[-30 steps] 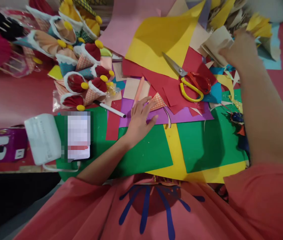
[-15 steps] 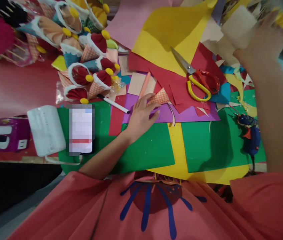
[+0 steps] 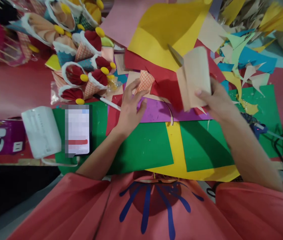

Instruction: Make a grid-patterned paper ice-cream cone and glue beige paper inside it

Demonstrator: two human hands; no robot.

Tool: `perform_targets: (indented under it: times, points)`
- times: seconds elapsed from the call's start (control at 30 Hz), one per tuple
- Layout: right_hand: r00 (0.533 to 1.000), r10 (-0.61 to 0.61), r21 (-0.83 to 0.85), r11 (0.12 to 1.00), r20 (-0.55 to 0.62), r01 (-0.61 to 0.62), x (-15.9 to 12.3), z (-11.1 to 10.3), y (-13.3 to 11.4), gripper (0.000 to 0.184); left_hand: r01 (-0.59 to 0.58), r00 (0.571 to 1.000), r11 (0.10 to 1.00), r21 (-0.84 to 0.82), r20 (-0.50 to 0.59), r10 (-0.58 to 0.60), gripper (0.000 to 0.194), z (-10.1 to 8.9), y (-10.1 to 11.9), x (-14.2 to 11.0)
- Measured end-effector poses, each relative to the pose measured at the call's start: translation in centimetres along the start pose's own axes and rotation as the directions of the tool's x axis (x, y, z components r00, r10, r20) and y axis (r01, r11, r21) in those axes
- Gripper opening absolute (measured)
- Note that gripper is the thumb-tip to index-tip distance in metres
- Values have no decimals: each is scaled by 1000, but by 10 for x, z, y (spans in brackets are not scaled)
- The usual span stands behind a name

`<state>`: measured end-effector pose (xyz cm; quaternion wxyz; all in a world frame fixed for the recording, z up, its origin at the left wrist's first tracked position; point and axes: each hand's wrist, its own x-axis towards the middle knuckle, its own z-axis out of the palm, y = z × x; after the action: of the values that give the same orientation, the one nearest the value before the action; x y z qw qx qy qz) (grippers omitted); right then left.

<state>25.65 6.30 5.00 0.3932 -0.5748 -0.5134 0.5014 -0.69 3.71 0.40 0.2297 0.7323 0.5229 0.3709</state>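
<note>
My left hand has its fingers bent round the narrow end of a small orange-checked cone, whose wide end points away from me. The tip of the cone is hidden by my fingers. My right hand grips a folded beige sheet by its near right corner, thumb on top, raised over the red and purple sheets. Behind the beige sheet lie the scissors, with just a blade showing. A white marker rests beside my left hand.
Finished cones with white trim and yellow dots crowd the left. A phone and white power bank are near left. Scraps cover the right, with a blue glue gun below. Green sheets line the front edge.
My right hand has come from the far right scraps to the middle with the beige sheet. My left hand has shifted slightly left, and the checked cone has turned to point away.
</note>
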Motion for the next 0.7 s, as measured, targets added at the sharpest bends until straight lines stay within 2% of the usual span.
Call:
perform_targets:
  times: [0.1, 0.17, 0.27, 0.33, 0.4, 0.5, 0.6, 0.7]
  points:
    - [991, 82, 269, 957, 109, -109, -30, 29, 10, 58, -3, 998, 981, -193, 54, 13, 31, 4, 12, -5]
    - [970, 157, 361, 907, 187, -216, -46, 43, 14, 57, 72, 989, 914, -400, 149, -12, 43, 10, 18, -9]
    - [913, 239, 438, 818, 330, -372, -57, 55, 19, 56, 254, 946, 760, -598, 318, -66, 68, 19, 23, -12]
    - [871, 239, 448, 781, 430, -435, -58, 57, 21, 55, 356, 913, 678, -643, 394, -106, 72, 21, 25, -12]
    - [839, 212, 448, 766, 502, -461, -57, 55, 22, 53, 423, 887, 619, -662, 442, -134, 68, 21, 26, -12]
    - [832, 183, 455, 766, 524, -455, -55, 51, 21, 50, 467, 876, 600, -650, 433, -214, 54, 20, 25, -12]
    - [858, 199, 460, 775, 474, -434, -55, 47, 22, 51, 452, 892, 630, -631, 340, -299, 40, 19, 21, -13]
    - [875, 233, 438, 793, 425, -424, -55, 44, 25, 55, 426, 905, 675, -602, 291, -311, 32, 16, 18, -14]
